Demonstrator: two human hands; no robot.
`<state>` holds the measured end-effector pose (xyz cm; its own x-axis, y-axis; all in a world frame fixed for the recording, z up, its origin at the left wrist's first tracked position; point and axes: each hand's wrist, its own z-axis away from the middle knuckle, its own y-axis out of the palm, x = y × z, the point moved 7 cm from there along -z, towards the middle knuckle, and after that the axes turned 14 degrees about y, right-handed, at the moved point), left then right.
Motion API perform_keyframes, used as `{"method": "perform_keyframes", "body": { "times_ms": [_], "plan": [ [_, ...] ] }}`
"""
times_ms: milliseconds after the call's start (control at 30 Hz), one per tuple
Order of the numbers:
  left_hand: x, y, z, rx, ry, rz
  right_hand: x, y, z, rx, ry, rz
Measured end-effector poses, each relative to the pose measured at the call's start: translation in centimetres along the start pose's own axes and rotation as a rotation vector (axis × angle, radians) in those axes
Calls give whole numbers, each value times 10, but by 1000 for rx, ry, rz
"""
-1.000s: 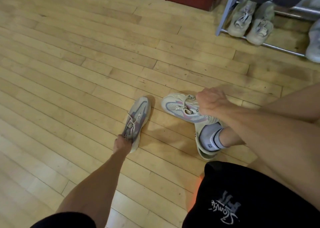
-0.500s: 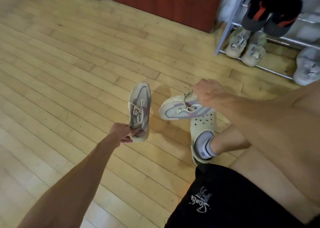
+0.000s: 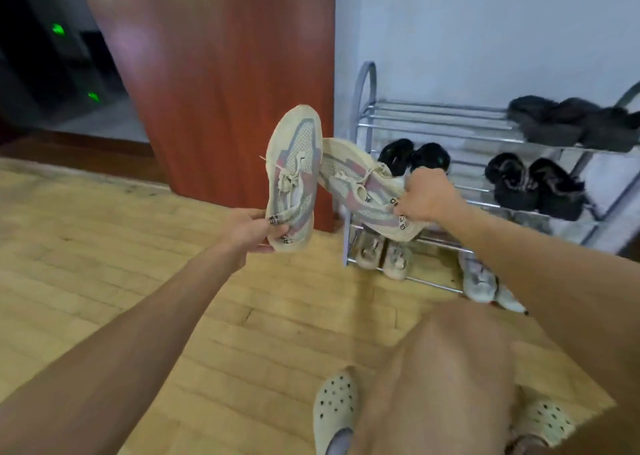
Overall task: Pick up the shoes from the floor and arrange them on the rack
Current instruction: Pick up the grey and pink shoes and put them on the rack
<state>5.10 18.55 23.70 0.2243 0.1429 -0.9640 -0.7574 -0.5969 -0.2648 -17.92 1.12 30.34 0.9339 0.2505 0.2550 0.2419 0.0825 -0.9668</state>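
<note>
I hold a pair of cream sneakers with grey and pink panels in the air. My left hand [image 3: 250,230] grips the heel of the left sneaker [image 3: 293,163], which points toe up. My right hand [image 3: 426,195] grips the heel of the right sneaker [image 3: 360,184], whose toe leans left against the other. Both hang in front of the left end of the metal shoe rack [image 3: 433,120], which stands against the white wall.
The rack holds dark shoes [image 3: 571,125] on top, two black pairs [image 3: 414,158] [image 3: 535,186] in the middle, a beige pair [image 3: 382,255] and a pale pair [image 3: 481,278] at the bottom. A red-brown panel [image 3: 225,73] stands left of it. My feet wear cream clogs [image 3: 334,409].
Both sneakers have left the wooden floor and risen to rack height. My view has swung up from the floor towards the rack and wall.
</note>
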Motion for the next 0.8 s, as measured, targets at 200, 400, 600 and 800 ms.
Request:
{"method": "perform_keyframes", "body": {
  "times_ms": [200, 400, 600, 800],
  "plan": [
    [-104, 72, -50, 47, 106, 82, -82, -72, -45, -40, 236, -404],
    [-158, 138, -113, 82, 110, 130, -123, -83, -97, 108, 431, -1048],
    [-177, 184, -183, 93, 67, 145, -124, -68, -160, 189, 474, -1287],
    [-169, 215, -227, 95, 31, 123, -110, -54, -217, 190, 469, -1283]
  ]
}}
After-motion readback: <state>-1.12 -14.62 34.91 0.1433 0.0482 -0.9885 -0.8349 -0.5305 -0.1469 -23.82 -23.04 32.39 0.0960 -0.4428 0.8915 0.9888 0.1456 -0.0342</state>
